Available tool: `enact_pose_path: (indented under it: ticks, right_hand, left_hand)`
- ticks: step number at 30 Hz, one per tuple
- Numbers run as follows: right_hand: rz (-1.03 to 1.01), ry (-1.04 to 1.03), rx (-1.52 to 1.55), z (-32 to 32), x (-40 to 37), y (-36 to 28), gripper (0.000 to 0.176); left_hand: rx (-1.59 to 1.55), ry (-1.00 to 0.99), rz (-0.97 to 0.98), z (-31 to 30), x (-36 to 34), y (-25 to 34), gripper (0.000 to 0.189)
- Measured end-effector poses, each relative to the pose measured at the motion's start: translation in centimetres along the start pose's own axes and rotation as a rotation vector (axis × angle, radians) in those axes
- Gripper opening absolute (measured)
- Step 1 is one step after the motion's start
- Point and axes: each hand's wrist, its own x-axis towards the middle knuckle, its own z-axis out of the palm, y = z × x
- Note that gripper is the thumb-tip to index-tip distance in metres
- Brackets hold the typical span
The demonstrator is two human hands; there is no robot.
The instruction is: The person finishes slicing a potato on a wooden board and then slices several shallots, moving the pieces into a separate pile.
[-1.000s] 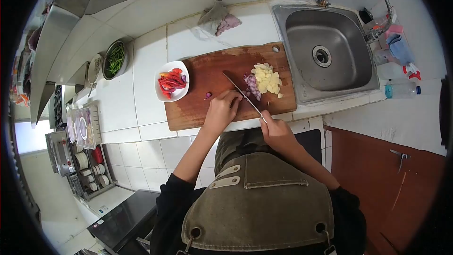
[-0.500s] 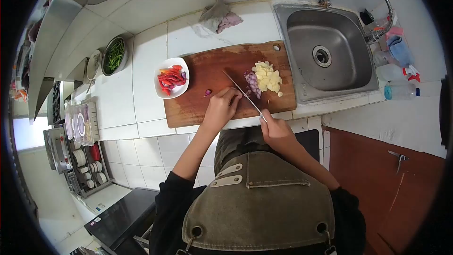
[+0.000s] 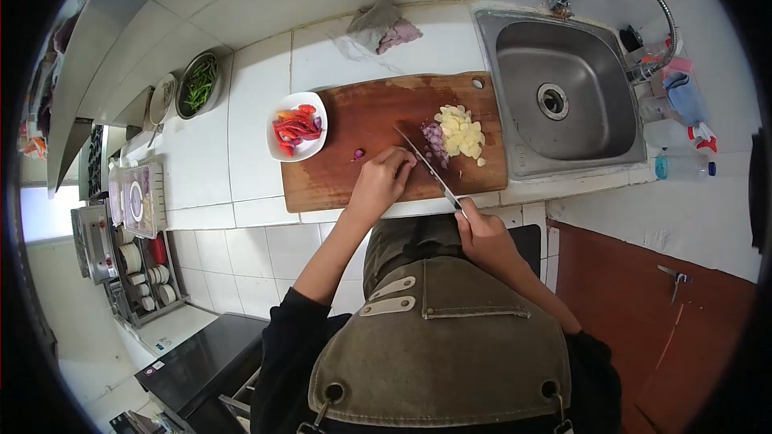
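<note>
R hand (image 3: 486, 237), nearest the body: closed round the handle of the knife (image 3: 434, 175). Just changed: R hand + knife drawn slightly back twd. the body; prob. part of a slicing stroke. Handle mostly hidden in the grip; edge contact w/ board unclear. L hand (image 3: 379, 183): fingertips bunched beside the blade, on the cutting board (image 3: 362, 116); any pc. pinched beneath is hidden, so cannot tell. Chopped purple pcs. (image 3: 435, 143) lie beyond the blade, next to pale slices (image 3: 461, 133); small purple bulb (image 3: 359, 153) apart, L of them. White bowl (image 3: 305, 154) w/ red chilies (image 3: 297, 126) at the board's L end. Farther off, on counter (image 3: 261, 112): container of green pods (image 3: 199, 84), contents' underside hidden.
</note>
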Motion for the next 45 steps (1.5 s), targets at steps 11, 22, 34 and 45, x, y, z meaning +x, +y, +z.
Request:
enact_pose_path:
  ticks: [11, 22, 34, 45]
  right_hand:
    - [0.069, -0.070, 0.004, 1.3, 3.6, -0.3, 0.014]
    - [-0.025, 0.002, -0.031, 1.1, 0.6, 0.7, 0.017]
    - [0.065, -0.056, 0.052, 0.7, 3.0, -0.8, 0.013]
    - [0.092, -0.088, 0.055, 1.1, 2.4, -0.4, 0.014]
  left_hand:
    - [0.019, 0.003, 0.039, -0.1, 0.0, -0.1, 0.011]
    - [-0.004, 0.010, 0.037, 0.0, -0.2, -0.4, 0.010]
    - [0.024, 0.024, 0.060, 0.1, -0.3, -0.3, 0.010]
    - [0.016, 0.015, 0.071, 0.0, -0.5, -0.5, 0.010]
